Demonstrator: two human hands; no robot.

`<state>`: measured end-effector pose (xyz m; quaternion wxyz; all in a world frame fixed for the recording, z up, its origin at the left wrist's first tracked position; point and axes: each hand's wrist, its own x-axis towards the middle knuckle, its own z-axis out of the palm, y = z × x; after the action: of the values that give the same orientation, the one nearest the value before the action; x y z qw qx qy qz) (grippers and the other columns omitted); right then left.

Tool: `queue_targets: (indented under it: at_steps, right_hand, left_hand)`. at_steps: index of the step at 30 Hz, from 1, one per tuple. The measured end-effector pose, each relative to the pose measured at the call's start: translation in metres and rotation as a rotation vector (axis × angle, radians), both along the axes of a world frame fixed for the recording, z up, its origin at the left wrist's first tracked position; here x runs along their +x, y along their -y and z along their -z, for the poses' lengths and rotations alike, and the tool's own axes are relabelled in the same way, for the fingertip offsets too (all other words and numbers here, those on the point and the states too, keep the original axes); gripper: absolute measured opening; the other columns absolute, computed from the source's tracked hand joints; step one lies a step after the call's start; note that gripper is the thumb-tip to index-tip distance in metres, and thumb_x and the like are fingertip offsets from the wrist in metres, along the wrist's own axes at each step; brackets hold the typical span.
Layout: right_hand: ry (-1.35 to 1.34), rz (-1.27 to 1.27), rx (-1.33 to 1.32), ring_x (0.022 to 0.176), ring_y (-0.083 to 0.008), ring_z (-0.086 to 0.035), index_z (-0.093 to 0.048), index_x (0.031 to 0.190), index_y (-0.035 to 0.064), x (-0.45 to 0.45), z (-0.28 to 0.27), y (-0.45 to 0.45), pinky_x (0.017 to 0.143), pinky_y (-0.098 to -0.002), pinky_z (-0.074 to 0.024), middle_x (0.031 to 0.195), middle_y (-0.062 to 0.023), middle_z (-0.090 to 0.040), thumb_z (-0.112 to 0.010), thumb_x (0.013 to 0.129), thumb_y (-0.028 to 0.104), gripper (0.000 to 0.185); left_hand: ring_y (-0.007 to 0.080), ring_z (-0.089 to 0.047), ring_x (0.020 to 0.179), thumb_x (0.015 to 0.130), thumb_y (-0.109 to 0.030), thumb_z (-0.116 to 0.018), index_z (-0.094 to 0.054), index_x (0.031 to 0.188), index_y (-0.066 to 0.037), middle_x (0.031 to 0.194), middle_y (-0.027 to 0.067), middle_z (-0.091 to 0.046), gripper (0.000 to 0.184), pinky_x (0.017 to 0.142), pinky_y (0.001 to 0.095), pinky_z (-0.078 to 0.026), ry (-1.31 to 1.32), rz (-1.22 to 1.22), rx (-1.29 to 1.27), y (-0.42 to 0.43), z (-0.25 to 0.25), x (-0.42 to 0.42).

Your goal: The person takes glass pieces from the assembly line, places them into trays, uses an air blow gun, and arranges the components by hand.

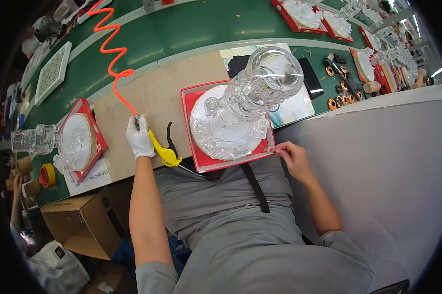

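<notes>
My left hand [140,139], in a white glove, is closed around the hose end of a yellow air blow gun [168,156] with a black lever. Its thin nozzle points toward the near edge of a red box [187,130]. Inside the box lies a round white base [218,134] with small clear pieces around it. A tall clear glass-like vessel [252,90] rises from it, leaning toward the upper right. My bare right hand [295,159] pinches at the box's near right corner; a small piece may be between the fingertips, too small to make out.
An orange coiled hose [114,53] runs up from the blow gun. At left stands another red box [99,132] with a clear vessel, near yellow tape [47,175]. A dark phone-like slab [311,78] and several copper-coloured rings [338,101] lie right. A carton [86,225] sits below.
</notes>
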<state>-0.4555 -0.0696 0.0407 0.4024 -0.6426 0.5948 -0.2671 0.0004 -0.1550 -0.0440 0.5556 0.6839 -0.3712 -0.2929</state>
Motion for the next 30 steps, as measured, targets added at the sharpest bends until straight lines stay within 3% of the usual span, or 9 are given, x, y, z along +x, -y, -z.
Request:
queue_targets:
  at_steps: [7,13,25,28,30]
  right_hand:
    - [0.058,0.104,-0.104,0.073,-0.0125,-0.064,-0.067,0.098,-0.0023,0.0,0.008,0.001,0.069,-0.026,-0.0504,0.081,-0.0085,-0.069,-0.06,0.097,0.005,0.009]
    - [0.028,0.026,-0.053,0.075,-0.0126,-0.065,-0.063,0.097,-0.0029,0.004,0.003,0.001,0.07,-0.0269,-0.0513,0.081,-0.009,-0.069,-0.058,0.098,0.005,0.009]
    - [0.291,0.224,0.253,0.072,-0.0074,-0.062,-0.062,0.094,0.0002,-0.018,-0.018,-0.019,0.068,-0.0234,-0.0511,0.075,-0.0038,-0.065,-0.056,0.1,0.008,0.011]
    - [0.116,0.341,0.316,0.074,-0.0135,-0.063,-0.063,0.092,0.0006,-0.043,-0.011,-0.026,0.07,-0.0259,-0.0515,0.088,-0.007,-0.067,-0.062,0.098,0.01,0.012]
    - [-0.313,0.109,0.143,0.077,-0.0202,-0.064,-0.063,0.091,0.001,-0.061,-0.004,-0.031,0.071,-0.0304,-0.0525,0.096,-0.009,-0.065,-0.065,0.095,0.012,0.012]
  left_hand:
    - [0.0054,-0.042,0.057,0.099,-0.02,-0.061,-0.054,0.086,-0.006,0.067,-0.0031,-0.048,0.02,0.05,0.0234,-0.035,0.037,0.025,-0.004,0.0,0.006,0.004]
    - [0.0056,-0.043,0.058,0.099,-0.02,-0.06,-0.054,0.084,-0.006,0.067,-0.0031,-0.048,0.021,0.051,0.0239,-0.035,0.056,0.019,-0.012,0.0,0.004,0.002]
    - [0.0062,-0.042,0.058,0.097,-0.02,-0.061,-0.055,0.082,-0.003,0.065,-0.0028,-0.049,0.024,0.053,0.0259,-0.035,-0.002,-0.003,-0.014,0.001,0.003,0.001]
    - [0.0059,-0.042,0.058,0.097,-0.02,-0.062,-0.055,0.082,-0.003,0.065,-0.0031,-0.049,0.024,0.052,0.0256,-0.034,0.028,-0.008,0.0,0.0,-0.002,-0.001]
    - [0.0056,-0.041,0.058,0.097,-0.021,-0.062,-0.055,0.082,-0.003,0.065,-0.0034,-0.048,0.024,0.052,0.0255,-0.034,0.04,-0.008,0.011,-0.001,-0.007,-0.003]
